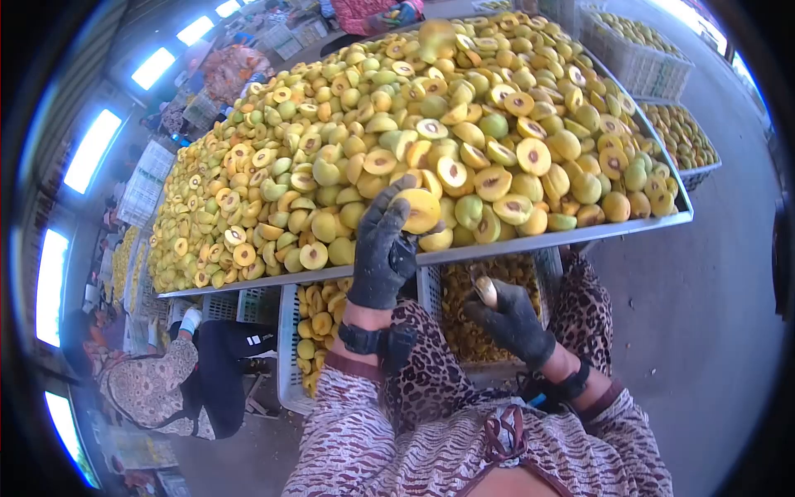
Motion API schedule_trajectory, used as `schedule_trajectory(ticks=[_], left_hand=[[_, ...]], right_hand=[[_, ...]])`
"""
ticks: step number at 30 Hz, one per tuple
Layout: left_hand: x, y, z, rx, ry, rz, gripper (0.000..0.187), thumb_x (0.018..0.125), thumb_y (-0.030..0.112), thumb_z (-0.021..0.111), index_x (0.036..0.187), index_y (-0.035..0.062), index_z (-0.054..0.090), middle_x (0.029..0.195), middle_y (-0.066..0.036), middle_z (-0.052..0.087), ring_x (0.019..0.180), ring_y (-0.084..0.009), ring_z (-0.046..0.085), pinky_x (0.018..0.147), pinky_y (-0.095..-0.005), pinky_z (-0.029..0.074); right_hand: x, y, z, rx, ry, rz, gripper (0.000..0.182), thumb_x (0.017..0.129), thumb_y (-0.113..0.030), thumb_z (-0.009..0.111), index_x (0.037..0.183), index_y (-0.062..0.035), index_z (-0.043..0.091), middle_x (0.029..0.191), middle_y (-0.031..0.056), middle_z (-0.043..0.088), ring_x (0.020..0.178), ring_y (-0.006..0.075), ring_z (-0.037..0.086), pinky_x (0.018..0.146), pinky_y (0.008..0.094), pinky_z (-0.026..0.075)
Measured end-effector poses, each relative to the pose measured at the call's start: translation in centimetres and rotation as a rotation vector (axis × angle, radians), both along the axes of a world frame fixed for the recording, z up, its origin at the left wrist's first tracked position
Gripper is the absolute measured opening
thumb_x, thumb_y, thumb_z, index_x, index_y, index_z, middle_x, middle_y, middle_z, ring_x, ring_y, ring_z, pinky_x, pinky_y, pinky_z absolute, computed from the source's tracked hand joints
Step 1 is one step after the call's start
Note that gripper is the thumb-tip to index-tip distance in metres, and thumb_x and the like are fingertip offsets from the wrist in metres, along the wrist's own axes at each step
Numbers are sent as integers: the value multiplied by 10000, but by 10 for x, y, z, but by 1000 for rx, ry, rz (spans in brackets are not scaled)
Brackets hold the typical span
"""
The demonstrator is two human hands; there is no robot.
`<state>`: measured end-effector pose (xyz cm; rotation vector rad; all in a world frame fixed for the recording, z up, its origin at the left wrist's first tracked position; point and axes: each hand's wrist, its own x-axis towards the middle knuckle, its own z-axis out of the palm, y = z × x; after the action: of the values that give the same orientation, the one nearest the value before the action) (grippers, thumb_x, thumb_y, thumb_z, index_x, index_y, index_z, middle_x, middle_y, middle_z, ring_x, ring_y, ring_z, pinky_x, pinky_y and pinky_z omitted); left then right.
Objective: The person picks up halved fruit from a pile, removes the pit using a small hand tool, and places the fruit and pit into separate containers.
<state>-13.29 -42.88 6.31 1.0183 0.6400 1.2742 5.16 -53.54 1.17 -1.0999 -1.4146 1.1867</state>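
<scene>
My left hand [383, 248], in a dark glove, is closed around a yellow peach half [421, 210] at the near edge of a heaped metal table. My right hand [512, 325], gloved too, grips a tool with a pale wooden handle [486, 291]; I cannot make out its working end. That hand is above a crate [426, 286] of brown-yellow scraps between my knees. Left of it stands a crate [289, 364] of yellow peach halves. Cut peaches [331, 157], many with pits or brown centres showing, cover the table.
The table's metal rim [580, 235] runs across in front of me. More fruit crates [642, 70] stand on the floor at the far right. A seated person [157, 377] is at my left, and another person [364, 15] is across the table.
</scene>
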Motion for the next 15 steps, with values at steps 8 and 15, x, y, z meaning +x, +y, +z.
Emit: schedule_trajectory(ticks=[8, 15], left_hand=[[54, -71, -29, -12, 35, -21, 401, 1015, 257, 465, 1261, -58, 497, 1131, -220, 626, 1032, -304, 641, 907, -388, 537], [84, -91, -28, 348, 371, 104, 339, 996, 240, 506, 1171, -45, 560, 1042, -184, 658, 934, -269, 669, 854, -381, 561]], right_hand=[[-5, -7, -11, 85, 48, -193, 111, 866, -55, 609, 906, 48, 616, 701, 204, 598, 593, 208, 565, 589, 362, 464], [18, -21, -9, 114, -24, -176, 133, 890, -78, 610, 879, 54, 621, 667, 159, 599, 611, 156, 562, 587, 353, 462]])
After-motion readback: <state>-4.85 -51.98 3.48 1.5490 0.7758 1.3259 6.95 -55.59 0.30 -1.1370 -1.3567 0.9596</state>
